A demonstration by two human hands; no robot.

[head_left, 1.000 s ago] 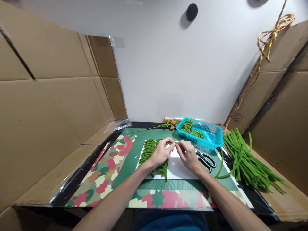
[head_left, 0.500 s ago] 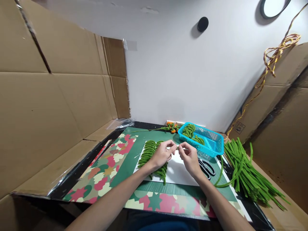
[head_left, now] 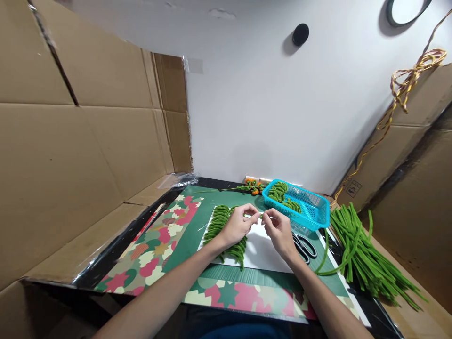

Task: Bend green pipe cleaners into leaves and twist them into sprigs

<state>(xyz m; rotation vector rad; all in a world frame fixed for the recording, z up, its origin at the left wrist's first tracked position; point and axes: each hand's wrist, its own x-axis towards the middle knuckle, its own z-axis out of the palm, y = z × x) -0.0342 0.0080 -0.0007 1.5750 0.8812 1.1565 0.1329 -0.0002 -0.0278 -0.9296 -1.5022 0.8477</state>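
Green mat (head_left: 192, 223), patterned along its near edge, forms the work surface. Both forearms reach forward and converge; left hand (head_left: 240, 225) and right hand (head_left: 278, 229) meet above the white sheet (head_left: 264, 252), thumbs and forefingers pinching a small green piece (head_left: 262, 215), mostly hidden. Curved green stems (head_left: 217, 223) occupy the sheet's left side; white surface shows between them and the scissors (head_left: 306, 248). Beyond, turquoise basket (head_left: 300, 219) limits room rightward. Printed mark (head_left: 353, 188) on right-hand cardboard (head_left: 406, 155): illegible.
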